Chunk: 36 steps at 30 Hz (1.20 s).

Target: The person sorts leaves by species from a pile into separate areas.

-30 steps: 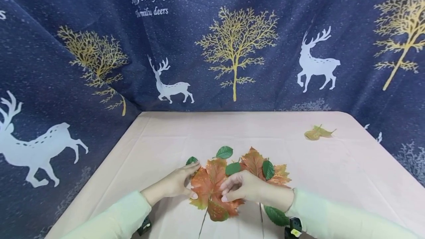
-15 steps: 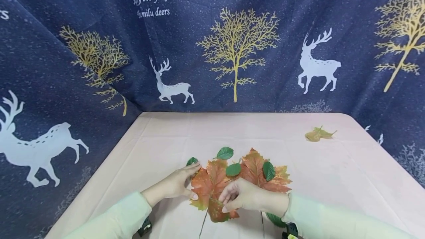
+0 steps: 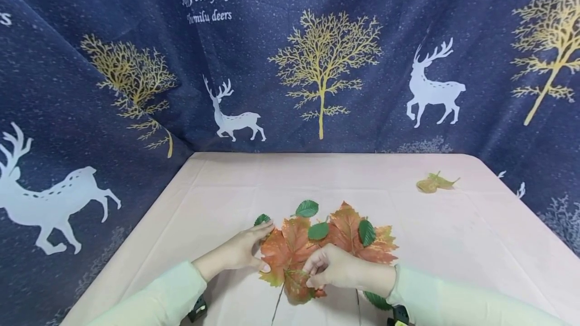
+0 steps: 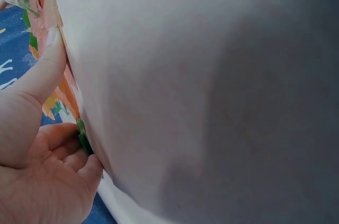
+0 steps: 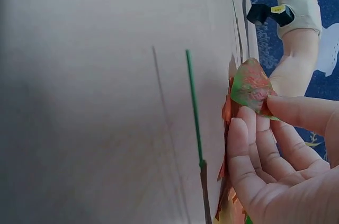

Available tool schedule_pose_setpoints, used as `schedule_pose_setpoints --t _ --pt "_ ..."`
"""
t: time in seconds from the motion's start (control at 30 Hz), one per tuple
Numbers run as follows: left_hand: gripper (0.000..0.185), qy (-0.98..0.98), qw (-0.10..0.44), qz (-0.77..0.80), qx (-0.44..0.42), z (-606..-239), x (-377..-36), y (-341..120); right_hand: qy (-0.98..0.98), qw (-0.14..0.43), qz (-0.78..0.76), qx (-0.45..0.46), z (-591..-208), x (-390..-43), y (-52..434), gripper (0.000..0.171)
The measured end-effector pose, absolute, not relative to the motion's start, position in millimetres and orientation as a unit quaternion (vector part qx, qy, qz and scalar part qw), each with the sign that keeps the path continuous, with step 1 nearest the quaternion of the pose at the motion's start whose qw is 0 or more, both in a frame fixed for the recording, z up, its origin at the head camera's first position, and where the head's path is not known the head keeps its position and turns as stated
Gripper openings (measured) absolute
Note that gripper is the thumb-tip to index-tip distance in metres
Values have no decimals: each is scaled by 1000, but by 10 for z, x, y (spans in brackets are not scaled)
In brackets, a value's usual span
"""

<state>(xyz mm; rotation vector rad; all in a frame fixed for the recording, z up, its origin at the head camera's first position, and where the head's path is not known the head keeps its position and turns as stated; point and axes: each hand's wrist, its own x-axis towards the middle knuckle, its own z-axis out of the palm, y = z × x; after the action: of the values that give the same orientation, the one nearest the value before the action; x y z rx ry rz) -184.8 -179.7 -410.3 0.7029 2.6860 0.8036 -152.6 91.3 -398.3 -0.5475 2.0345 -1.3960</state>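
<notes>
My right hand pinches a small see-through leaf, green at its rim and reddish where colour shows through, between thumb and fingers. It is held over the lower part of an orange-red maple leaf with a thin dark stem. At that maple leaf's left side lies my left hand, fingers extended and thumb along the leaf's edge. A green leaf pokes out by its fingertips. Beside the first, a second maple leaf is partly covered by my right hand.
Green leaves lie around the maple leaves: one above, one between them, one on the right maple leaf. Another green leaf is partly under my right forearm. Yellowish leaves rest at the table's far right. A printed curtain hangs behind.
My right hand has come a little nearer to me, and the small leaf in it has shifted over the maple leaf's lower part. The left hand stays in place.
</notes>
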Motion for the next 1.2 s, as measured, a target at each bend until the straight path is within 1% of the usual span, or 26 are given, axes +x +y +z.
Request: schedule_pose_setpoints --t 0.47,0.77,0.93,1.1,1.2 --pt "98 921 125 277 242 -4070 -1833 -1791 743 306 -558 -206 -3931 -1541 1071 19" --pt "97 920 128 278 245 -4071 -1834 -1793 747 293 -554 -224 -3907 -1554 1181 21" --pt "98 919 125 276 251 -4077 -1841 -1799 744 287 -560 -227 -3918 -1563 1241 20" --pt "98 919 123 273 257 -4091 -1855 -1805 737 273 -572 -234 -3864 -1586 1317 22" --pt "98 919 124 273 255 -4091 -1848 -1808 746 253 -565 -246 -3818 -1604 1365 22"
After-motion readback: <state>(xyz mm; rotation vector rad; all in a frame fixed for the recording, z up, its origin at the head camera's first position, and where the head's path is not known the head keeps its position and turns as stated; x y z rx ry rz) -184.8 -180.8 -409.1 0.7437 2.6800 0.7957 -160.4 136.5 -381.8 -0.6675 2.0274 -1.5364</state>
